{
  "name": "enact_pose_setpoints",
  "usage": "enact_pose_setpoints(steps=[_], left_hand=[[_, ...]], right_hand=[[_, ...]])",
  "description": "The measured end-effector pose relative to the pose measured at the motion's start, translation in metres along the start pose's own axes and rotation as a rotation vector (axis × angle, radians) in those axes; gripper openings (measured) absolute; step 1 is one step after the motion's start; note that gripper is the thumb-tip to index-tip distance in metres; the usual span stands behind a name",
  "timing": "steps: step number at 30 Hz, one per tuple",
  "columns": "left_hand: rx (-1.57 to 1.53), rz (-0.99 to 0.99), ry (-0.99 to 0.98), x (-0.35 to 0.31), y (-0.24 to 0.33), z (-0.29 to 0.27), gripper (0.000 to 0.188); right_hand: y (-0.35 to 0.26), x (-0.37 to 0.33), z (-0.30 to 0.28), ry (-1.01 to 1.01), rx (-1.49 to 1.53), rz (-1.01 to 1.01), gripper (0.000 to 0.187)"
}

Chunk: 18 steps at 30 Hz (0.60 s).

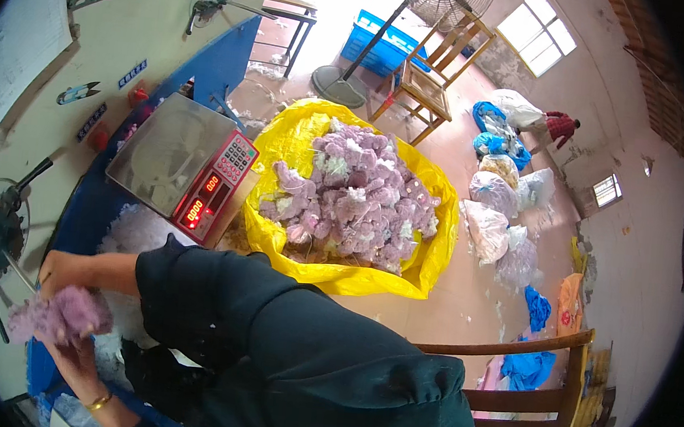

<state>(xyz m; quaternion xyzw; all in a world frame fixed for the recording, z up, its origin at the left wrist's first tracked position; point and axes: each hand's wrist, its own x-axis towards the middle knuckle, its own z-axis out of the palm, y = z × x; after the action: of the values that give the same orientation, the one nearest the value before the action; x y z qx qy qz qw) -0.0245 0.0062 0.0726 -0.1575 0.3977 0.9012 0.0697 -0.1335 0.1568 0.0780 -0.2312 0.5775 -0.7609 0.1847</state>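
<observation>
A fuzzy purple plush piece [64, 315] sits at the left, close to the wall-like pale machine panel. My left hand [69, 355], with a gold bracelet at its wrist, grips it from below. My right hand [63, 269] closes on its upper edge, the fingertips partly hidden. A thin metal tube [21, 273] runs from a dark fitting [0, 232] on the panel to the plush; its tip is hidden there. White fluffy stuffing [145, 233] lies in the blue trough [88, 191] beside my hands.
A red digital scale [210, 190] with a clear tray stands above my right arm. Beyond it, a yellow sack [436, 254] holds many purple plush pieces. A wooden chair [427, 83], a fan [341, 87], filled bags [494, 190] and a distant person [559, 128] are farther off.
</observation>
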Motion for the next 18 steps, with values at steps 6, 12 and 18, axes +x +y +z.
enact_pose_setpoints(steps=[6,12,18], left_hand=[[0.26,0.253,-0.096,0.028,-0.017,-0.007,0.051],[0.182,0.221,0.07,-0.001,-0.031,0.01,0.055],[0.308,0.3,-0.133,-0.016,-0.026,-0.005,0.061]], right_hand=[[-0.019,0.014,-0.024,-0.156,-0.391,0.019,0.029],[-0.036,-0.012,0.016,-0.274,-1.05,-0.13,0.048],[-0.041,-0.042,0.019,-0.342,-1.004,-0.223,0.048]])
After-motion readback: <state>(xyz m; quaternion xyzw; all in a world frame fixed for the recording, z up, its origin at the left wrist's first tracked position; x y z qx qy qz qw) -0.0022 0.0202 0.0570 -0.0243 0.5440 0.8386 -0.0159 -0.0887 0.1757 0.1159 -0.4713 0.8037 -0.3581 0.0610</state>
